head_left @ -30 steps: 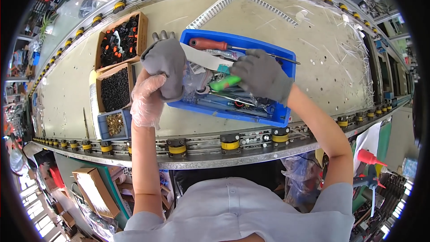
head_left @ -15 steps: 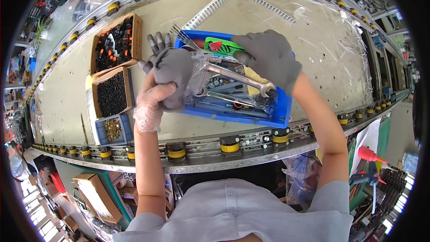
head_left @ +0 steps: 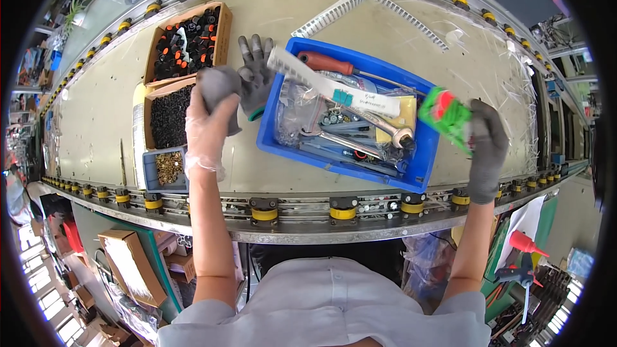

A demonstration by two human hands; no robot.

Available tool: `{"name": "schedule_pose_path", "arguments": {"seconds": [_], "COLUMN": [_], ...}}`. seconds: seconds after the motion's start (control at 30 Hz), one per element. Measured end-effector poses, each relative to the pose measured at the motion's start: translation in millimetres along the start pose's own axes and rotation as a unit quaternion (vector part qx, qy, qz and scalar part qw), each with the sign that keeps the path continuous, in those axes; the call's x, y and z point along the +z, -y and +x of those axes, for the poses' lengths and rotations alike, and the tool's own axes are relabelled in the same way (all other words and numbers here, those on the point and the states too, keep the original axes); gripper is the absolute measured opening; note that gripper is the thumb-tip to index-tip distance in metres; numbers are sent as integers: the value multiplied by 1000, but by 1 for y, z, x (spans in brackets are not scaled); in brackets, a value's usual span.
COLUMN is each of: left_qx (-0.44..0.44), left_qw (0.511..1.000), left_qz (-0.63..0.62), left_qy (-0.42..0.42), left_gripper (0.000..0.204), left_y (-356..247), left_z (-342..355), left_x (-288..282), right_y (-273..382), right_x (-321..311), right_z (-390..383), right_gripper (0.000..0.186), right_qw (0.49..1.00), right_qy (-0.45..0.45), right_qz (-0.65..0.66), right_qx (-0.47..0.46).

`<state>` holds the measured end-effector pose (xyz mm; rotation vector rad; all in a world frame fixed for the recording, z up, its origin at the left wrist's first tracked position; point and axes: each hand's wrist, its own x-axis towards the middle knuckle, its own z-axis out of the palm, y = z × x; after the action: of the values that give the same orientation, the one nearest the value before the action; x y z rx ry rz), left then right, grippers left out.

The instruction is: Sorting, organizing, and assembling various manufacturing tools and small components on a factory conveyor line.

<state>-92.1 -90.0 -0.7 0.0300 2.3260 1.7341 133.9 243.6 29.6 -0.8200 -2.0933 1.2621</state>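
My left hand point(head_left: 207, 130), in a clear plastic glove, is closed round a bunched dark grey work glove point(head_left: 220, 85) over the parts boxes. Another grey work glove point(head_left: 255, 77) with a teal cuff lies on the table between that hand and a blue bin point(head_left: 268, 136). My right hand point(head_left: 487, 148) wears a grey glove and grips a green packet point(head_left: 448, 119) with red and black markings at the bin's right edge. In the bin lie a combination wrench point(head_left: 379, 125), a red-handled screwdriver point(head_left: 326, 63), other tools and plastic bags. A white labelled strip point(head_left: 360, 97) lies across them.
Left of the bin stand a carton of black and orange parts point(head_left: 186, 45), a carton of small black pieces point(head_left: 170, 119) and a blue-grey tray of brass-coloured pieces point(head_left: 168, 168). A white slotted frame point(head_left: 334, 11) lies behind. Yellow rollers point(head_left: 342, 213) line the near edge.
My right hand has lifted the green packet off the bin and carried it right, uncovering the screwdriver and white strip. My left hand has moved left; one grey glove now lies apart from it.
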Motion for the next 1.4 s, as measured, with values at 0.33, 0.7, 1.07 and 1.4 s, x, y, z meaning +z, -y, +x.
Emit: {"name": "schedule_pose_path", "arguments": {"seconds": [0.33, 0.7, 1.07, 1.4], "left_qx": [398, 550, 344, 223], "left_qw": [875, 592, 868, 945], "left_qz": [275, 535, 336, 184], "left_qy": [22, 249, 126, 153], "left_gripper": [33, 26, 44, 36], "left_y": [-30, -7, -28, -27], "left_z": [-15, -6, -3, -15], "left_x": [32, 141, 63, 67], "right_y": [-124, 5, -8, 19], "right_x": [-59, 22, 77, 19], "right_z": [-11, 10, 40, -45], "right_gripper": [26, 24, 38, 14], "right_qw": [982, 911, 781, 712], "right_qy": [17, 151, 389, 378], "right_qz": [-133, -264, -466, -512], "right_qx": [134, -280, -145, -296]}}
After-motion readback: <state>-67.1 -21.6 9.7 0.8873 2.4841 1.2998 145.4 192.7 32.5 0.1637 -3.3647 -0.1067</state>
